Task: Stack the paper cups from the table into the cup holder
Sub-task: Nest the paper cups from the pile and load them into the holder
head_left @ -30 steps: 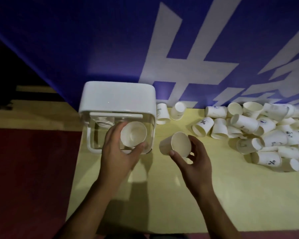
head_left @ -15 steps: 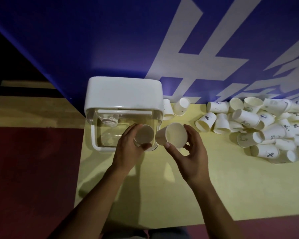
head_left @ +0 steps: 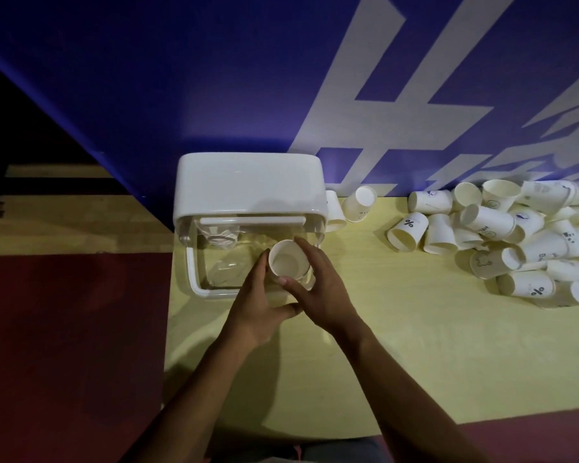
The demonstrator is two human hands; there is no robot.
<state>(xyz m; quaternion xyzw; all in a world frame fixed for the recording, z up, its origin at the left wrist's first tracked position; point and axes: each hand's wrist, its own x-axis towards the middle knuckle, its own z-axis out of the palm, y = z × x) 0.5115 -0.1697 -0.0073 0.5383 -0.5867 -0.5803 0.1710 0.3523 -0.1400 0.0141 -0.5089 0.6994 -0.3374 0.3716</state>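
Note:
A white paper cup [head_left: 287,264] stands mouth up over the right front part of the cup holder [head_left: 248,182], a white-lidded box with clear walls. My right hand [head_left: 318,289] curls round the cup's right side, thumb at its near rim. My left hand [head_left: 256,302] grips it from the left and below. Whether a second cup sits nested under it is hidden by my fingers. A heap of several white paper cups [head_left: 515,242] lies on the yellow table [head_left: 398,345] at the right.
Two more cups [head_left: 360,203] lie by the holder's right side against the blue wall [head_left: 181,78] with white lettering. The table's left edge runs just left of the holder, above a red floor [head_left: 64,345]. The near table edge curves at the bottom.
My right hand brought its cup left to the cup in my left hand; a single cup mouth now shows between both hands over the holder. The view also shifted.

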